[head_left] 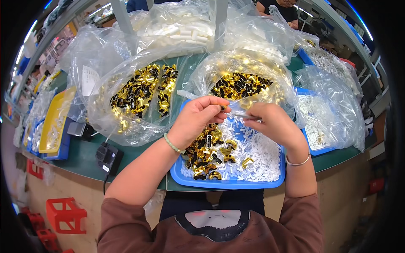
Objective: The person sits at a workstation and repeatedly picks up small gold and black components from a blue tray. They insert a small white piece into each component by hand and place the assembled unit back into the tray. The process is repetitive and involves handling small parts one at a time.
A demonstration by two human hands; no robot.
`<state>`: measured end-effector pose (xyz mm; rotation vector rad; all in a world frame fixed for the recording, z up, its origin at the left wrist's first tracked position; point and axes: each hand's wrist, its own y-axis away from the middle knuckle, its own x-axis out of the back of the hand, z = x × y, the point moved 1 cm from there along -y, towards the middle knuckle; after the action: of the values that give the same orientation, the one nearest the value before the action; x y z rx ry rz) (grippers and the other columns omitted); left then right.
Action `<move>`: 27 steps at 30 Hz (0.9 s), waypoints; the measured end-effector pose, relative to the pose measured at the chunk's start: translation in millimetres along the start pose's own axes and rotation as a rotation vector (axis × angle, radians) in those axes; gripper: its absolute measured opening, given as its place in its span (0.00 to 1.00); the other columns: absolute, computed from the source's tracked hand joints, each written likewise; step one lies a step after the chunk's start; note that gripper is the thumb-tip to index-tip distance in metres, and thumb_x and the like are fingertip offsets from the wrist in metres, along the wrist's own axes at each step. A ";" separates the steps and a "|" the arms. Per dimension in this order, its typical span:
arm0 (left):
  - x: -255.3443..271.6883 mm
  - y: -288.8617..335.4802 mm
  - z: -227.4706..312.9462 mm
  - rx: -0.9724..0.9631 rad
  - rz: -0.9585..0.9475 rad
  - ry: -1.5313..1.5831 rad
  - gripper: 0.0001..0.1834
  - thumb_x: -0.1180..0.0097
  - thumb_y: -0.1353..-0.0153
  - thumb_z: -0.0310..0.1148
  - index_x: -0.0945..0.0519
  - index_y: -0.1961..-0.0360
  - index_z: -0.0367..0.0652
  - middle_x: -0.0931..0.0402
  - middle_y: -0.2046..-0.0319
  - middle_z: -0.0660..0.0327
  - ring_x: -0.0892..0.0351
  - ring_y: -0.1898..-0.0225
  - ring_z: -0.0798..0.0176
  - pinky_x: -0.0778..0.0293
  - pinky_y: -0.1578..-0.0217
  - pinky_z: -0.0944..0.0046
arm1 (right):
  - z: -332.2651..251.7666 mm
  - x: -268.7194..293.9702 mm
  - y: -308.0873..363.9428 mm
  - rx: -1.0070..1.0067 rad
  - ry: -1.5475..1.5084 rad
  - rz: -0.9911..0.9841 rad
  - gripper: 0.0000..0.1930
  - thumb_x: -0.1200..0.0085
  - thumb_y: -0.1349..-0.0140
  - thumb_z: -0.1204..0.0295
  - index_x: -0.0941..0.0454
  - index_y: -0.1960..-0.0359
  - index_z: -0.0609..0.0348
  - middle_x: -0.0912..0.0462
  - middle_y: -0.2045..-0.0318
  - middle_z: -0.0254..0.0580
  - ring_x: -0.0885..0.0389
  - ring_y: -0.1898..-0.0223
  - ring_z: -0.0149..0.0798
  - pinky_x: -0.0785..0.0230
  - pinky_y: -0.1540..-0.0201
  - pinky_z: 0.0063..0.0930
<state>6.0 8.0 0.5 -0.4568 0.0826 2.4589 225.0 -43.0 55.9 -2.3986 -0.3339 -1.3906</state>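
Note:
My left hand point(201, 114) pinches a small gold-and-black plastic part point(223, 108) between thumb and fingertips. Just to its right is my right hand point(270, 122), fingers closed in a pinch; a pale sliver shows at its fingertips, too blurred to name. Both hands hover over the far side of a blue tray point(228, 184). Loose gold-and-black parts point(202, 154) lie heaped in the tray's left half. Small white pieces point(263, 162) cover its right half, with a few gold parts among them.
Behind the tray, clear plastic bags hold more gold-and-black parts point(137, 90) and white tubes point(181, 33). Blue trays of white pieces point(312, 116) stand at right; a yellow tray point(57, 120) is at left. A black adapter point(107, 157) lies near the table edge. Another person point(280, 10) sits across.

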 end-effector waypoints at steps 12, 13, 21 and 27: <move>1.3 -2.9 -0.2 0.050 0.032 0.201 0.16 0.51 0.34 0.24 0.26 0.46 0.35 0.22 0.53 0.56 0.21 0.55 0.68 0.24 0.49 0.70 | 23.4 -31.0 -5.6 0.022 0.165 -0.039 0.07 0.39 0.50 0.71 0.22 0.75 0.62 0.19 0.75 0.51 0.20 0.69 0.54 0.29 0.66 0.43; -0.1 -2.8 1.7 0.047 0.023 0.210 0.17 0.50 0.34 0.24 0.26 0.45 0.35 0.22 0.52 0.56 0.21 0.54 0.67 0.25 0.48 0.70 | 23.4 -31.1 -6.1 0.034 0.153 -0.044 0.07 0.40 0.50 0.71 0.22 0.75 0.63 0.19 0.75 0.51 0.21 0.69 0.54 0.30 0.66 0.43; 0.0 -4.9 2.1 0.061 0.017 0.030 0.19 0.49 0.32 0.30 0.29 0.42 0.37 0.22 0.52 0.56 0.21 0.56 0.69 0.23 0.52 0.70 | 17.8 -12.5 -11.3 -0.136 -0.219 -0.023 0.08 0.40 0.49 0.74 0.21 0.69 0.67 0.21 0.77 0.49 0.23 0.75 0.42 0.33 0.69 0.34; -6.1 -2.6 0.8 0.128 -0.079 0.017 0.16 0.50 0.31 0.33 0.27 0.47 0.38 0.22 0.56 0.58 0.21 0.59 0.70 0.22 0.55 0.71 | 15.8 -11.3 -11.3 -0.160 -0.384 -0.005 0.08 0.39 0.46 0.75 0.19 0.64 0.66 0.24 0.79 0.37 0.30 0.77 0.29 0.37 0.72 0.25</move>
<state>11.8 6.7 3.5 -0.4169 0.2233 2.3557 227.8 -26.6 40.9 -2.7968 -0.3339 -0.9829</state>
